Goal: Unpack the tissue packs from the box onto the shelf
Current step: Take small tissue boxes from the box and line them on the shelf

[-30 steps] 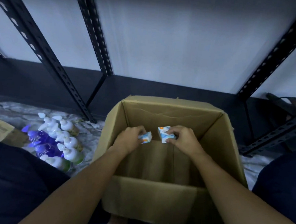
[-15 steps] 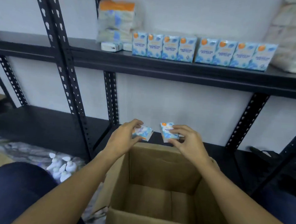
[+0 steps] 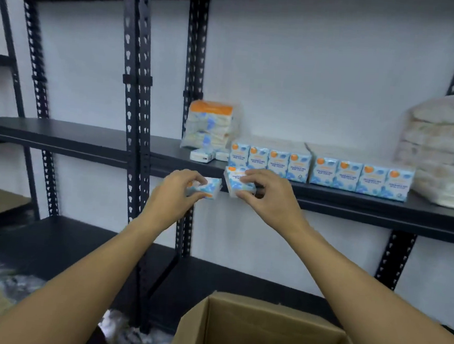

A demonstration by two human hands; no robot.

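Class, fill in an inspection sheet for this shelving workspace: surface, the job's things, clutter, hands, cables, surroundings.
Surface: black metal shelf, partly stocked.
Job's things: row of tissue packs upright on the shelf; cardboard box open below.
Clutter: wrapped tissue bundle, large white wrapped stack.
Hands: left hand holds a pack; right hand holds another pack.
Cables: nothing seen.
Surroundings: white wall, perforated black uprights.
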